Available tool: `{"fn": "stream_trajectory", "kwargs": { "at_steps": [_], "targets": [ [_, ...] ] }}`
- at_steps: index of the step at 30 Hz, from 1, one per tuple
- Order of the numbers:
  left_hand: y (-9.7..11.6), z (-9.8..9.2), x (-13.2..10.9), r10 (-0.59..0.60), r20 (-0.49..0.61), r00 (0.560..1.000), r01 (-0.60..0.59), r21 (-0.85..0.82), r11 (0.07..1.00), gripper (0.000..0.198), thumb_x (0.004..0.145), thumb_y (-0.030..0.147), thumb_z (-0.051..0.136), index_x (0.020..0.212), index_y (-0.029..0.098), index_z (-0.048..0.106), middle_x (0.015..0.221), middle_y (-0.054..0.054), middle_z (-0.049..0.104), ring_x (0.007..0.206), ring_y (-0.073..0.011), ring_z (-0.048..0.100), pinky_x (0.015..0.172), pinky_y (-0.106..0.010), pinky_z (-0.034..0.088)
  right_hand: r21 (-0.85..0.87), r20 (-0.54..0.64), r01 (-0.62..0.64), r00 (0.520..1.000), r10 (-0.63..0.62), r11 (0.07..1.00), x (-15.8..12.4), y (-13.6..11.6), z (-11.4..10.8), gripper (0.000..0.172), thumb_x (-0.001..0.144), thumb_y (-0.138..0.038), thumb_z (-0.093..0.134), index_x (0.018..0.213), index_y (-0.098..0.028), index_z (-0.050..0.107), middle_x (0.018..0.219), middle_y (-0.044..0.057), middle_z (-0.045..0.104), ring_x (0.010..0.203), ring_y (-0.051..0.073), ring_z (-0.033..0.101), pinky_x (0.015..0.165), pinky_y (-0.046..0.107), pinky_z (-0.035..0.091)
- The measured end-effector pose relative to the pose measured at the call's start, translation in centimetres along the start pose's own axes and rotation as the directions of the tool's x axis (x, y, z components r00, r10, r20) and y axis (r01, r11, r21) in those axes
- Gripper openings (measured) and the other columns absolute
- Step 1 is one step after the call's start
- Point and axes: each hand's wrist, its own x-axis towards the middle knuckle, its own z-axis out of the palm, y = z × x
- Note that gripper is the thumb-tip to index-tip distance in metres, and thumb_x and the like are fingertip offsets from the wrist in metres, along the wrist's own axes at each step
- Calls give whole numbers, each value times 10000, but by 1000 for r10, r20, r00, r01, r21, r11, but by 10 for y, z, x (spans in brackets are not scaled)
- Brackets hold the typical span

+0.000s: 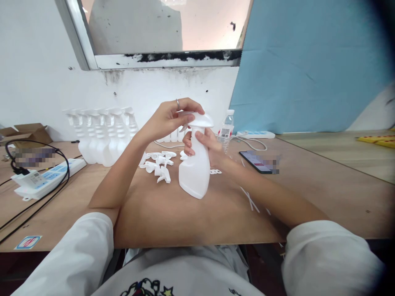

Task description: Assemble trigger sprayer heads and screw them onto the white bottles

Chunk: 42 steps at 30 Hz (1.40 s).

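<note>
A white spray bottle (195, 172) is held upright, slightly tilted, over the middle of the table. My right hand (212, 146) wraps its neck, thumb across the front. At the top sits a white spray head (202, 120), and my left hand (174, 115), with a ring on one finger, grips it from the left. Whether the head is fastened to the neck I cannot tell. Several loose white spray heads (159, 162) lie on the table left of the bottle. Farther left stands a row of white bottles (103, 137) with heads on.
A power strip (51, 179) with black cables lies at the left, a cardboard box (27, 133) behind it. To the right are a phone (257, 161), a clear water bottle (226, 129) and thin white strips (250, 199). Another power strip (255, 134) lies near the wall.
</note>
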Motion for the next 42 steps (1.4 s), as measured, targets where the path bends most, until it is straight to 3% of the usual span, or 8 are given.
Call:
{"fn": "stream_trajectory", "kwargs": {
  "at_steps": [6,10,14,18,23,29,36,42],
  "targets": [
    [1,0,0,-12,-6,1000,12,1,1000,176,929,263,524,1040,221,654,1092,-32,661,960,-186,633,772,-332,544,0,-14,-13,1000,13,1000,1,-1,0,341,815,-374,680,989,-227,427,677,-58,523,480,92,482,478,241,394],
    [2,0,-1,-24,-7,1000,24,28,999,191,933,292,517,1050,221,651,1096,-36,662,974,-191,630,766,-330,546,28,10,-45,999,45,999,0,-1,1,381,810,-490,655,959,-220,432,700,-36,540,488,101,484,469,255,401],
    [3,-1,-1,-20,-3,1000,20,41,999,191,931,276,514,1046,216,653,1098,-39,660,966,-187,629,758,-327,541,-43,-41,-23,999,21,999,0,-2,2,327,820,-403,690,916,-212,443,675,-50,513,475,90,479,469,246,400],
    [2,-2,0,-27,4,1000,26,63,998,198,928,270,510,1054,222,655,1098,-35,666,970,-182,628,784,-331,541,7,7,-43,999,43,999,0,-3,2,357,821,-483,660,904,-208,449,701,-34,519,495,100,484,473,263,414],
    [1,-1,0,-20,1,1000,20,59,998,198,921,249,510,1049,220,658,1100,-32,667,974,-179,629,812,-337,540,-37,-33,-37,999,36,999,0,-3,3,306,817,-382,694,879,-201,456,682,-44,515,479,88,479,475,251,407],
    [3,-1,0,-15,-3,1000,15,59,998,192,921,238,513,1040,213,661,1094,-33,666,950,-172,629,786,-322,536,27,21,-38,999,38,999,0,0,-2,315,835,-443,644,926,-194,473,706,-25,533,510,108,501,475,267,423],
    [4,-1,-3,-33,9,999,33,70,997,213,939,296,518,1076,227,665,1091,-32,665,931,-169,639,732,-295,529,-62,-56,-20,998,16,998,0,0,1,349,786,-366,758,905,-193,479,653,-54,516,475,84,483,485,250,401],
    [6,-2,-2,-27,-3,1000,27,93,995,208,931,320,529,1049,239,680,1074,-31,678,924,-176,639,771,-328,540,15,6,-55,998,55,998,-2,0,-2,350,821,-497,638,902,-201,468,714,-12,540,518,116,486,483,274,416]
  ]
}}
